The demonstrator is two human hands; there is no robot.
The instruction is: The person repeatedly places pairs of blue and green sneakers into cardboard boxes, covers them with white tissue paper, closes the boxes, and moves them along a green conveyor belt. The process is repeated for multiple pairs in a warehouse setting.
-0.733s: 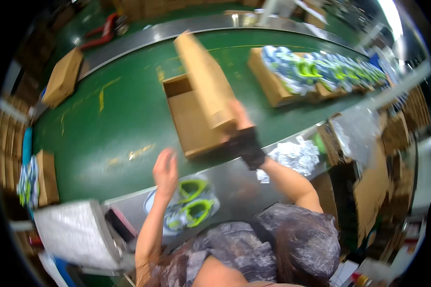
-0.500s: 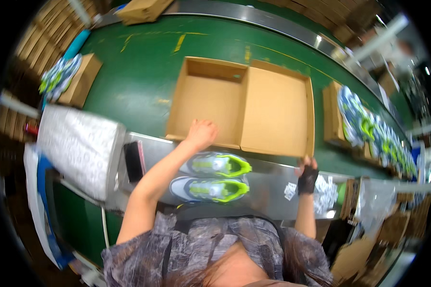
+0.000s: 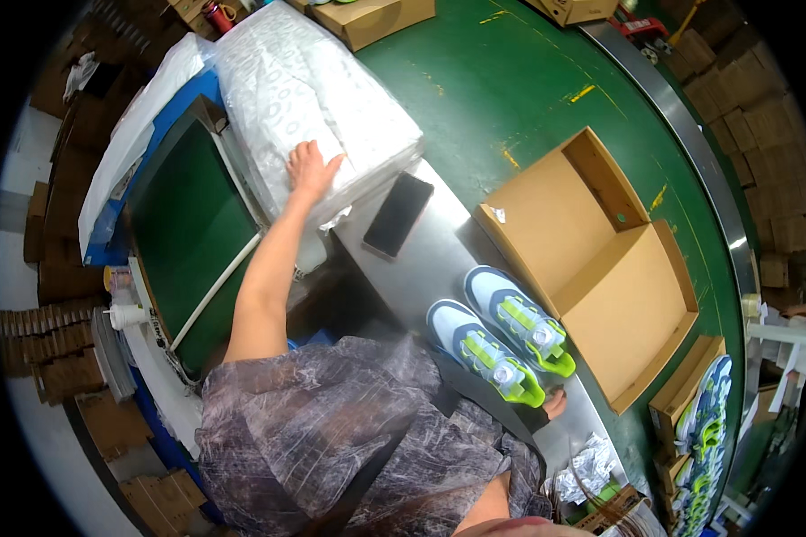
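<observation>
My left hand [image 3: 312, 172], thumb spread from the fingers, rests on top of a tall stack of white wrapping paper [image 3: 287, 85]. My right hand [image 3: 553, 404], with a dark glove at its edge, is beside the heels of the shoes and mostly hidden. Two light blue sneakers with lime green trim, a nearer one [image 3: 484, 349] and a farther one [image 3: 519, 318], lie side by side on the metal ledge [image 3: 448, 242]. Beyond them an open cardboard box [image 3: 555, 219] has its lid folded out. A small white packet [image 3: 499, 215] sits in its near left corner.
A dark phone [image 3: 398, 215] lies on the ledge between paper stack and shoes. Crumpled printed paper [image 3: 587, 470] is at the ledge's right end. More sneakers [image 3: 709, 430] stand along boxes at right. The green conveyor belt [image 3: 475, 98] runs behind the ledge.
The view has turned left. My left hand has gone from above the open box to the paper stack. My right hand has moved from the box's lid corner to beside the shoe heels.
</observation>
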